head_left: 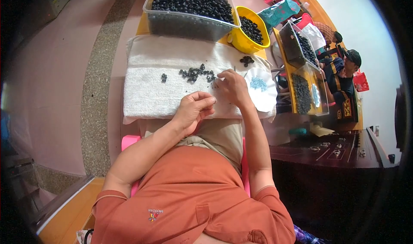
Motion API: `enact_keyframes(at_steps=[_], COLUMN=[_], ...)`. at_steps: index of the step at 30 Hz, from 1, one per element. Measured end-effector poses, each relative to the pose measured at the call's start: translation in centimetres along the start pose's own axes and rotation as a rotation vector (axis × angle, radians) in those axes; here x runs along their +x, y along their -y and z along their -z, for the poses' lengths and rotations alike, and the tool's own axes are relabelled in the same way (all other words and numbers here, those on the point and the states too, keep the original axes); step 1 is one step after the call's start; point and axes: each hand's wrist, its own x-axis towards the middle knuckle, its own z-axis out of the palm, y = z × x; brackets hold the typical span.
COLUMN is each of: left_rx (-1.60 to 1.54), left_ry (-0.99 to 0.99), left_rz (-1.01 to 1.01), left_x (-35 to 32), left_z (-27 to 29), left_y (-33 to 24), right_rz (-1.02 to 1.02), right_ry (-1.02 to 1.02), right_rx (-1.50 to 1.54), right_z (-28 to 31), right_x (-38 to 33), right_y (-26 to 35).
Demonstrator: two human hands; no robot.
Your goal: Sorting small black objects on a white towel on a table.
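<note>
A white towel (150,100) lies in front of me, and a loose scatter of small black ring-like parts (195,73) rests on it. My left hand (195,109) is closed in a pinch above the towel's near part; whatever its fingertips hold is too small to make out. My right hand (233,87) is also closed, just right of the scattered parts. A thin dark tip shows above its knuckles, perhaps of a slim tool. Beside this hand a white scalloped dish (267,98) carries tiny pale-blue pieces (258,84). A smaller heap of finished-looking black parts (246,61) sits beyond it.
Behind the towel stands a clear bin (189,28) full of black parts, with a yellow bowl (258,48) of them alongside. To the right, a person (344,76) sits at another table with clear bins (320,104). A dark panelled surface (327,151) lies at lower right.
</note>
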Motion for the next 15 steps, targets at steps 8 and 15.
enact_keyframes(at_steps=[8,15], left_rx=[0.017,-0.012], left_ry=[-0.006,-0.024], left_rz=[-0.003,-0.015], left_x=[-0.1,-0.1], left_z=[-0.2,-0.3], left_y=[-0.2,-0.4], right_rz=[-0.074,-0.082], right_ry=[0.076,0.095], right_rx=[-0.122,-0.111], right_z=[-1.1,-1.3], right_x=[1.8,2.0], right_y=[1.0,1.2])
